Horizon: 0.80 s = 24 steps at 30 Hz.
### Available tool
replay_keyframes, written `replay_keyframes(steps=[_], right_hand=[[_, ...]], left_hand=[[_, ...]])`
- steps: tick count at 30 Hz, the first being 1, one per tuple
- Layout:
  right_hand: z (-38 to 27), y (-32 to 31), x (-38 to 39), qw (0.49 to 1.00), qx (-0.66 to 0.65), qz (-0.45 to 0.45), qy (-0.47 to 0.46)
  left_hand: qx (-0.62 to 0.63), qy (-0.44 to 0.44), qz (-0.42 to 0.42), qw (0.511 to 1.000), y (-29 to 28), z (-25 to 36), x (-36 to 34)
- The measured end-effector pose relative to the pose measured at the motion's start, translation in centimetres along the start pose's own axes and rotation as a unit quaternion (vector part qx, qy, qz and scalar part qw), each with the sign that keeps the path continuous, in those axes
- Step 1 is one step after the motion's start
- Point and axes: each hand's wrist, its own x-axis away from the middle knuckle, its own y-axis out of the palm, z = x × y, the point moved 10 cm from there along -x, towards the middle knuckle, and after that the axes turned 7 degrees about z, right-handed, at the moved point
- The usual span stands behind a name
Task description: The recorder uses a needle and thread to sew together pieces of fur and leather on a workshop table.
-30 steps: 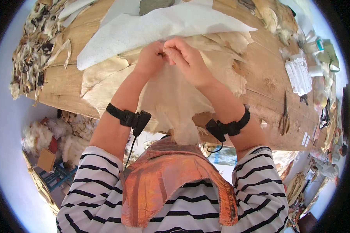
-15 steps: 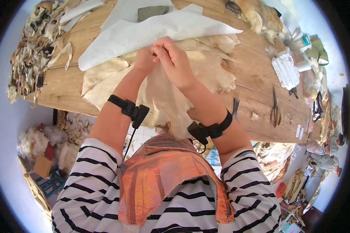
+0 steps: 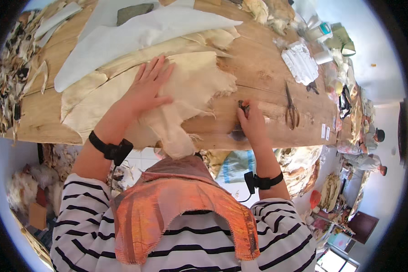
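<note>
A pale cream hide [image 3: 199, 75] with ragged edges lies on the wooden table, one narrow flap hanging over the near edge. My left hand [image 3: 147, 88] presses flat on it, fingers spread and empty. To the right of the hide, my right hand [image 3: 254, 121] is closed round a dark flat-bladed tool [image 3: 237, 134] at the table's near edge. Its blade end is blurred, and my fingers cover much of its upper part. A white sheet [image 3: 136, 41] covers the far side of the hide, weighted by a grey-green stone [image 3: 134, 13].
Scissors [image 3: 292, 109] lie right of my right hand. Beyond them are a crumpled white packet [image 3: 300, 62] and a white cup [image 3: 323, 57]. Fur scraps [image 3: 7, 68] heap at the far left. An orange patterned apron [image 3: 181, 186] covers my front. Two people [image 3: 367, 161] are at the far right.
My hands have parted. The left has opened flat on the hide; the right has moved right and taken hold of the dark tool from the table. The view has shifted to the right.
</note>
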Motion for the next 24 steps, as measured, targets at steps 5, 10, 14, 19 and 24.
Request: replay_keyframes(steps=[5,10,14,19,24], right_hand=[[6.6,-5.1,-7.6,0.993,0.053,0.08,-0.071],[4.2,-21.9,-16.2,0.962,0.141,0.174,-0.155],[1.8,-32.0,-20.9,0.946,0.154,0.213,-0.192],[-4.5,-22.8,-23.3,0.942,0.061,0.038,-0.328],[-13.7,-4.7,-17.0,0.874,0.042,-0.172,-0.452]], left_hand=[[-0.015,0.013,0.048,0.999,-0.4,0.0,-2.2],[0.218,-0.06,0.188,0.956,-1.3,-0.9,-7.7],[0.078,-0.118,0.141,0.98,1.2,-0.7,-10.4],[0.056,-0.2,0.05,0.977,2.4,-0.4,-9.7],[-0.041,-0.175,0.171,0.969,1.6,2.4,-10.7]])
